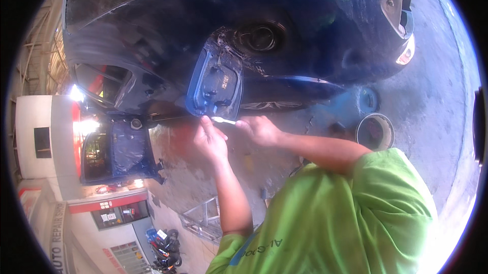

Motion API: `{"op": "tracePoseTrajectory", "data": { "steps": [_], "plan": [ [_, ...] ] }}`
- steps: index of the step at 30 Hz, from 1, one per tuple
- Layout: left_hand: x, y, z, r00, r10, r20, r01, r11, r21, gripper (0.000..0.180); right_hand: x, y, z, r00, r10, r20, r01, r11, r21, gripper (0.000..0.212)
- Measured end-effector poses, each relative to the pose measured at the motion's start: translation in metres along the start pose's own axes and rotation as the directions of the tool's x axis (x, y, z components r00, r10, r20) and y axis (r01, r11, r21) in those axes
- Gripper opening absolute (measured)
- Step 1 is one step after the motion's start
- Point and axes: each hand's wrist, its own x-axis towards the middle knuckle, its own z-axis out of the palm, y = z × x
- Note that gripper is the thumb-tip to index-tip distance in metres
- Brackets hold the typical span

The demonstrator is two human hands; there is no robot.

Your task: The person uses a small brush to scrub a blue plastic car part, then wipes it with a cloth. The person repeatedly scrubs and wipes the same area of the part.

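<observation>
A: Where is the white strip [223, 120]?
B: Between the 2 hands, just under the blue flap [216, 82], its long axis running hand to hand.
A: Fingers?
B: Left hand [210, 141] pinches 1 end; right hand [260, 130] is closed at the other, equally near.

Both bare forearms reach forward and meet — the left hand [209, 141] with fingers curled, thumb raised; the right hand [259, 130] closed in a pinch, its wrist bent inward — hands nearly touching.
</observation>
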Motion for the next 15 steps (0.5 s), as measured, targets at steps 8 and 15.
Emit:
{"op": "tracePoseTrajectory", "data": {
  "steps": [8, 15],
  "plan": [
    [0.001, -0.008, 0.003, 1.0, -0.008, -0.019, 0.007, 0.997, -0.078, 0.061, -0.014, -0.027, 0.024, 0.99, 0.139, -0.033, -0.134, 0.983, 0.129, 0.045],
    [0.004, -0.011, 0.002, 0.996, 0.08, -0.036, -0.081, 0.996, -0.035, 0.059, -0.014, -0.046, 0.021, 0.989, 0.134, -0.068, -0.123, 0.982, 0.143, 0.044]
  ]
}}
